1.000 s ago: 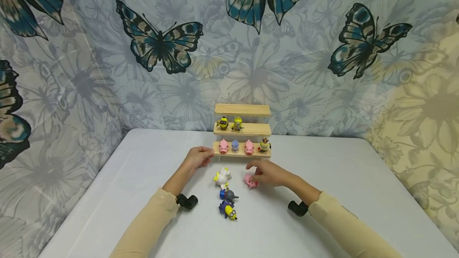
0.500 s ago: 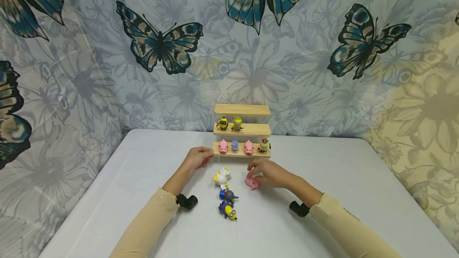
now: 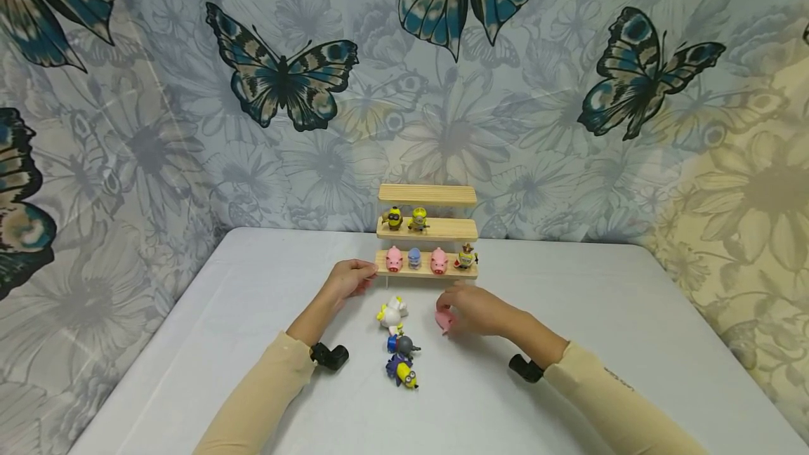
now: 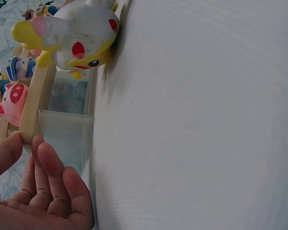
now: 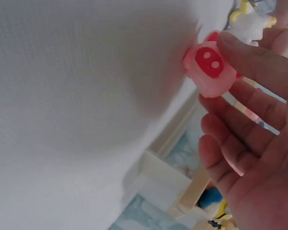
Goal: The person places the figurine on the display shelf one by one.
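With thumb and fingers, my left hand [image 3: 350, 278] pinches the left end of the lowest board of a three-tier wooden display shelf [image 3: 427, 194]. My right hand [image 3: 478, 310] holds a pink toy pig [image 5: 210, 72] between thumb and fingers, in front of the shelf; its red snout faces the right wrist camera. On the lowest board stand two more pink pigs, a small blue figure [image 3: 413, 258] and a yellow figure [image 3: 465, 257]. Two yellow minion figures [image 3: 418, 219] occupy the middle board.
Between my hands a white-and-yellow toy [image 3: 392, 313] lies on the white table [image 3: 569, 399]. Closer to me lie a grey-and-blue figure [image 3: 402, 345] and a purple-and-yellow minion [image 3: 402, 371]. A butterfly-print cloth [image 3: 455, 132] hangs behind the shelf.
The right hand's fingers have closed in on the pink pig, which has turned and shifted slightly right. The left hand stays at the shelf end.
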Demonstrator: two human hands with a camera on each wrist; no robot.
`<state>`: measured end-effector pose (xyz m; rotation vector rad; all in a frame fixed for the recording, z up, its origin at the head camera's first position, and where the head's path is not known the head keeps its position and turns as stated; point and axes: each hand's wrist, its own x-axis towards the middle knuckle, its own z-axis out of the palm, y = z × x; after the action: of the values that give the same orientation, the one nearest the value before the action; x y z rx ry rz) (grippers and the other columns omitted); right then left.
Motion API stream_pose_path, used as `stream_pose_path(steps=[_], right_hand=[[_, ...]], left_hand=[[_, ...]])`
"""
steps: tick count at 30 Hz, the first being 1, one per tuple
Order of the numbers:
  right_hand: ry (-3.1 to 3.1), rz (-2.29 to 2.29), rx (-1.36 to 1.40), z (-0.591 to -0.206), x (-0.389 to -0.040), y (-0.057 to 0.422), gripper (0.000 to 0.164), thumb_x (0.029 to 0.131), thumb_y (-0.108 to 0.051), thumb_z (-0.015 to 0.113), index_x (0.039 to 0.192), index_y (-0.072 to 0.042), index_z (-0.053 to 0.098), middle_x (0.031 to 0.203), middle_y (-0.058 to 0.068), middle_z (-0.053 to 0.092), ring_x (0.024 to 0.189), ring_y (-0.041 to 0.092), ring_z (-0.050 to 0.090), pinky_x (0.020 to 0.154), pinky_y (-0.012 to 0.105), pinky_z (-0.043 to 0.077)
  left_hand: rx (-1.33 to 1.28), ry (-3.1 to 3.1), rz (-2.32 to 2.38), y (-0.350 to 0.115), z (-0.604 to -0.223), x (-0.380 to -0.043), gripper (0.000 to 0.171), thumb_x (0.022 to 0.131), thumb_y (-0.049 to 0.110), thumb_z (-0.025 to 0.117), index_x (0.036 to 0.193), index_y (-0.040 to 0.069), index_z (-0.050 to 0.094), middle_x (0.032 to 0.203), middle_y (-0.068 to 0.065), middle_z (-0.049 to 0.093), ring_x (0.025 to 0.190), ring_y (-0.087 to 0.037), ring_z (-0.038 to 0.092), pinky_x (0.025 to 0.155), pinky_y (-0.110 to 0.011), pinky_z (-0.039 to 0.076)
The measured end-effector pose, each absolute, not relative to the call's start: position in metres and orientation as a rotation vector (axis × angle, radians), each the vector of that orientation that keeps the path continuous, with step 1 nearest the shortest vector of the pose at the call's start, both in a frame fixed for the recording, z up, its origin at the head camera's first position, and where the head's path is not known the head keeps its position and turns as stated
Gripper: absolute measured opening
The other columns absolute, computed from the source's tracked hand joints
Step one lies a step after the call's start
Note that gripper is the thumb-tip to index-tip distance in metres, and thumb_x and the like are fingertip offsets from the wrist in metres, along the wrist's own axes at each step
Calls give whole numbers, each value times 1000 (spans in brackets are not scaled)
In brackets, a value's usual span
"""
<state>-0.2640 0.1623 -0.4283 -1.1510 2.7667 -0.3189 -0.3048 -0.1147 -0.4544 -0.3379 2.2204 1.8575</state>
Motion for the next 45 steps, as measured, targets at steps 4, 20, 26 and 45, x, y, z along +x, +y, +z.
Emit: stream_pose_path(steps=[4,20,26,45], right_hand=[[2793,-251,-1176,-426,-261,163,38,73,-19,85,107,-7,71,100,4,66,90,16,56,78,32,49],[2740,-475,-1055,-392,-270,167,42,79,-18,79,115,0,67,100,3,67,92,20,60,79,33,49],[2783,-615,-1008,-365,-276,168,44,81,-23,79,117,-2,67,104,6,68,96,23,61,81,36,50],[2941,-811,-886,-334,-318,174,44,84,-23,77,120,0,65,104,13,68,94,27,58,77,37,47]], left_hand=[[-336,2218,1860,-115,-454,-305,28,94,23,65,113,3,66,86,3,70,68,-7,59,62,-21,47],[-344,2208,1871,-114,-453,-307,27,94,23,65,113,4,66,87,2,69,69,-8,58,62,-21,47],[-341,2207,1870,-115,-453,-308,26,94,23,65,113,4,66,87,2,69,70,-8,59,62,-21,47],[-345,2198,1875,-115,-457,-307,25,93,22,66,111,4,66,85,3,70,67,-6,59,63,-22,47]])
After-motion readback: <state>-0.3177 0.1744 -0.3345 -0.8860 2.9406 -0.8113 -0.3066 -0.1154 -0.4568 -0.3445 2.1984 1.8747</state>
